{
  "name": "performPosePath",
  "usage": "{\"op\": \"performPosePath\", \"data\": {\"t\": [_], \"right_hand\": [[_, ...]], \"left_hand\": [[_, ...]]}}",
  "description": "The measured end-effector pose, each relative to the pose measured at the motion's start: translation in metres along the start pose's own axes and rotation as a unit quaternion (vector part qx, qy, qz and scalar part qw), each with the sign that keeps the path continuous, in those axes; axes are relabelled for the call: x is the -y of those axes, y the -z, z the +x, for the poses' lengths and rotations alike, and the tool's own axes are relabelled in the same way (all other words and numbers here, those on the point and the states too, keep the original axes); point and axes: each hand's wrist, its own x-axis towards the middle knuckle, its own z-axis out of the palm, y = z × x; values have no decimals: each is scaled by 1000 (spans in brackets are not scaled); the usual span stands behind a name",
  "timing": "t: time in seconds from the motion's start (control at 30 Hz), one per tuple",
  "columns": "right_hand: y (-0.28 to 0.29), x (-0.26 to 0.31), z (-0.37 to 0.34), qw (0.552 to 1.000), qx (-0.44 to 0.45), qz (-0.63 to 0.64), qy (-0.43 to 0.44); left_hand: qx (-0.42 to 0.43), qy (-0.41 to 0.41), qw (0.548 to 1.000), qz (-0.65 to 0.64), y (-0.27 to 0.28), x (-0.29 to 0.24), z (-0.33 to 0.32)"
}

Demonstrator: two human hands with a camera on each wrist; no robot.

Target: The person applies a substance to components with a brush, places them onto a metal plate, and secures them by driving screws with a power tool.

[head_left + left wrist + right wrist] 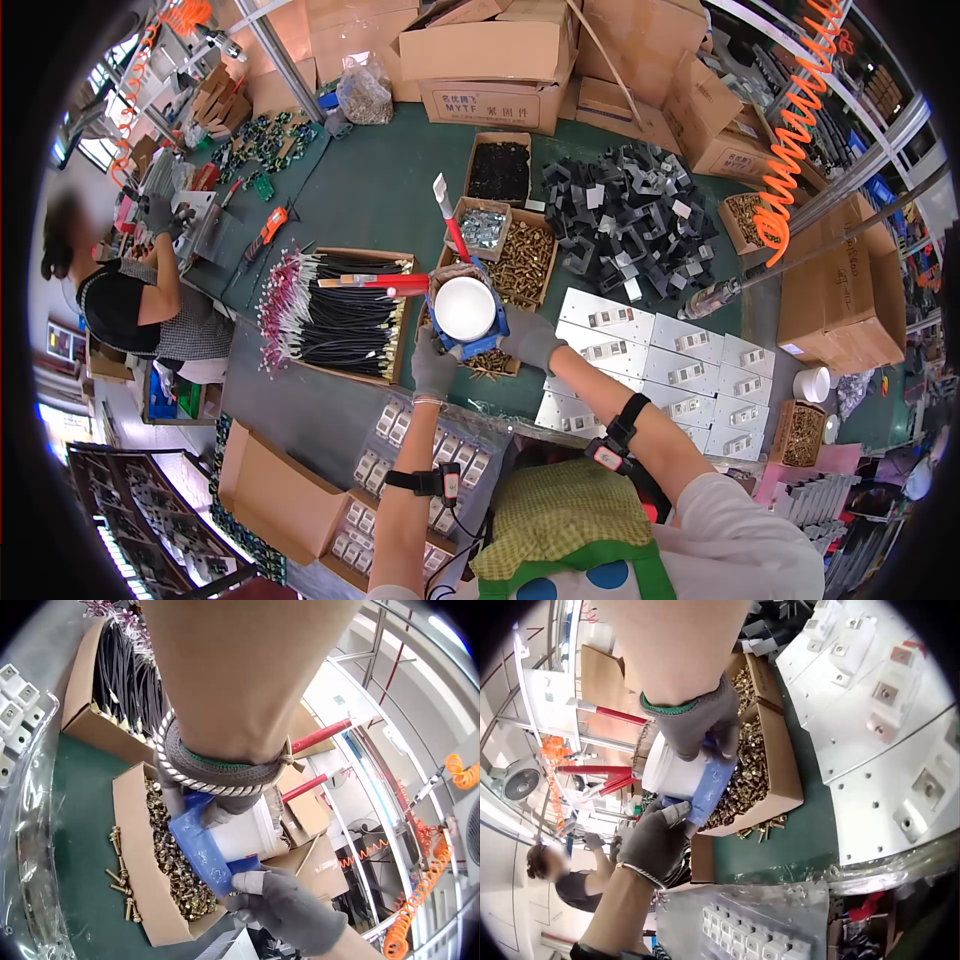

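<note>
A white tub (465, 308) stands over a cardboard box of brass bolts (530, 258). Round its side runs a blue plastic strip (711, 789), bent at the tub's near side. My gloved left hand (435, 368) grips the strip at the left, thumb and fingers round its edge. On the right, my gloved right hand (530, 340) pinches the strip's other part. Brushes with red handles (455, 240) stick out from beside the tub, one pointing away and others leftward. In both wrist views the strip lies between the two hands, close over the bolts.
Left of the bolts sits a box of black cables (345, 315). Black brackets (630, 215) are heaped at the back right, with white plates (685, 375) in front of them. An air screwdriver (710, 298) hangs at right. Another person (130, 300) works at far left.
</note>
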Motion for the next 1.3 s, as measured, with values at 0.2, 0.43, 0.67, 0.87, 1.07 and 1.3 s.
{"op": "performPosePath", "data": {"t": [0.2, 0.43, 0.67, 0.87, 1.07, 1.3], "right_hand": [[45, 20, 4, 999, -21, 17, 21], [118, 16, 64, 966, -218, -12, 140], [184, -48, 198, 965, -232, -74, 97], [168, -103, 275, 978, -204, -2, 32], [151, -100, 287, 975, -210, -66, -10], [164, -70, 168, 949, -279, -19, 149]], "left_hand": [[16, 4, 998, -54, 8, -2, 14], [-14, -89, 970, -226, -6, -76, 57], [-13, 7, 986, 164, 4, -11, 29], [51, 22, 973, 224, -11, -15, -12], [83, 37, 941, 325, -27, -32, 10], [143, 81, 902, 400, -48, -57, 40]]}}
